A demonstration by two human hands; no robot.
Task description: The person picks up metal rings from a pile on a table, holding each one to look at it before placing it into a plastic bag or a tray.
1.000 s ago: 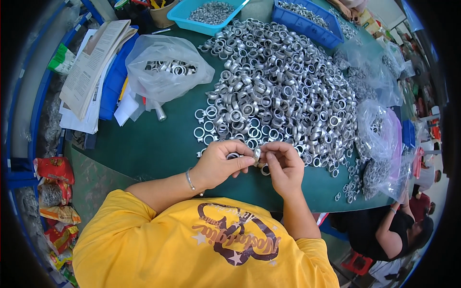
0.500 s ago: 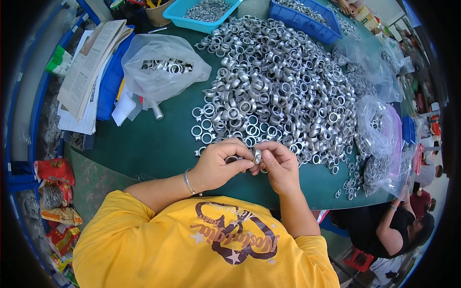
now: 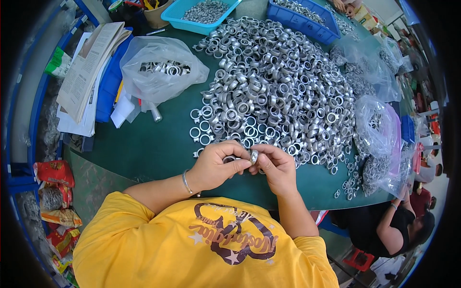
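Note:
Pinched between the fingertips of both hands is a small silver metal ring (image 3: 254,157), its outer band turned up with small dark marks or holes on it. My left hand (image 3: 217,162) is closed, thumb and forefinger against the ring's left side. Another ring (image 3: 231,159) shows partly inside its curled fingers. My right hand (image 3: 278,169) is closed on the ring from the right, and its other fingertips are partly hidden. Just beyond both hands spreads a large heap of similar metal rings (image 3: 273,81), many with a small lug.
To the left, an open plastic bag (image 3: 144,89) holds more rings, beside papers (image 3: 89,77) on a blue tray. A turquoise basin (image 3: 168,20) and a blue crate (image 3: 307,26) of parts stand behind the heap. Filled bags (image 3: 379,125) lie right; another person (image 3: 391,228) sits beyond.
The ring has turned slightly between my fingertips, so its marked band shows more plainly. Both hands stay at nearly the same place, with only a slight shift left in the picture.

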